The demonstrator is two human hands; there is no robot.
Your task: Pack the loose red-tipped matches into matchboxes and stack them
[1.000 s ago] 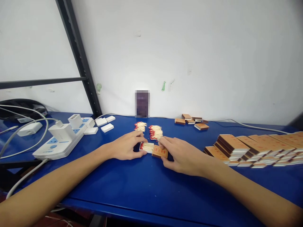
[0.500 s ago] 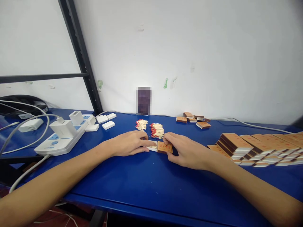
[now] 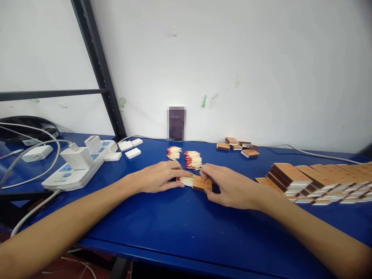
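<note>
My left hand (image 3: 159, 176) pinches the white inner tray (image 3: 185, 179) of a matchbox, with red-tipped matches lying in it. The orange outer sleeve (image 3: 202, 183) is gripped by my right hand (image 3: 229, 186), thumb and fingers around it. Tray and sleeve meet end to end on the blue table (image 3: 180, 224), the tray partly inside the sleeve. Just behind my hands lie two small heaps of loose matches (image 3: 193, 159).
A long row of stacked orange matchboxes (image 3: 316, 180) runs along the right. A few loose boxes (image 3: 240, 147) lie near the wall. At the left sit a white power strip (image 3: 77, 164) with chargers and cables, small white trays (image 3: 130, 149), and a black shelf post (image 3: 99, 73).
The tray of matches has slid further into the sleeve than a second ago, my hands drawing closer together. The view shifted slightly.
</note>
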